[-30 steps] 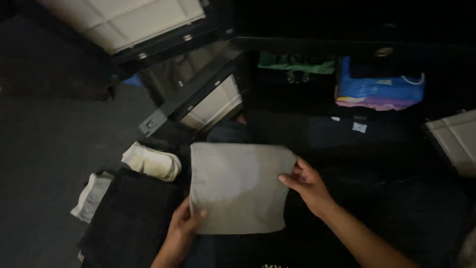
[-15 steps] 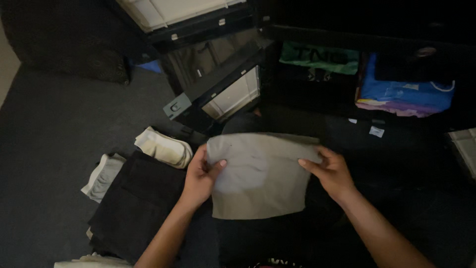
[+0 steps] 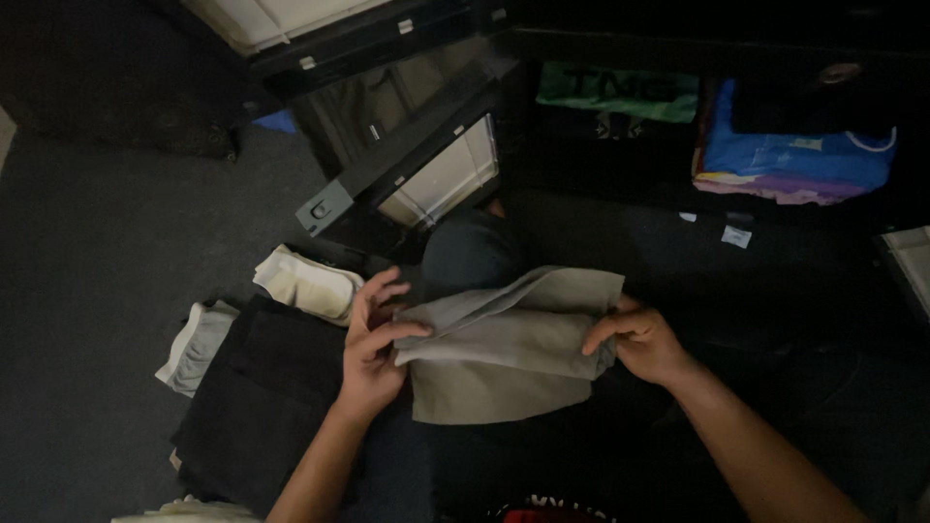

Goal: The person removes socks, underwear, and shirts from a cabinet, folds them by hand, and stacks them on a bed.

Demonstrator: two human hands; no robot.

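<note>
Hands (image 3: pixel 373 339) (image 3: pixel 639 341) (both closed) on grey cloth (image 3: pixel 504 353)

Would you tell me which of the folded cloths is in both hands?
The grey cloth; the cream one and black one lie untouched at left.

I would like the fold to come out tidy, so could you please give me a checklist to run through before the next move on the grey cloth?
1. Left hand grips the left edge of the grey cloth: ok.
2. Right hand grips the right edge: ok.
3. Top flap laid flat on the lower layer: not ok, it is raised and creased.
4. Edges of the layers lined up: not ok, the upper layer sits askew.
5. Cloth apart from the cream bundle: ok.
6. Black pile lies beside the cloth, not under it: cannot tell, too dark.
</note>
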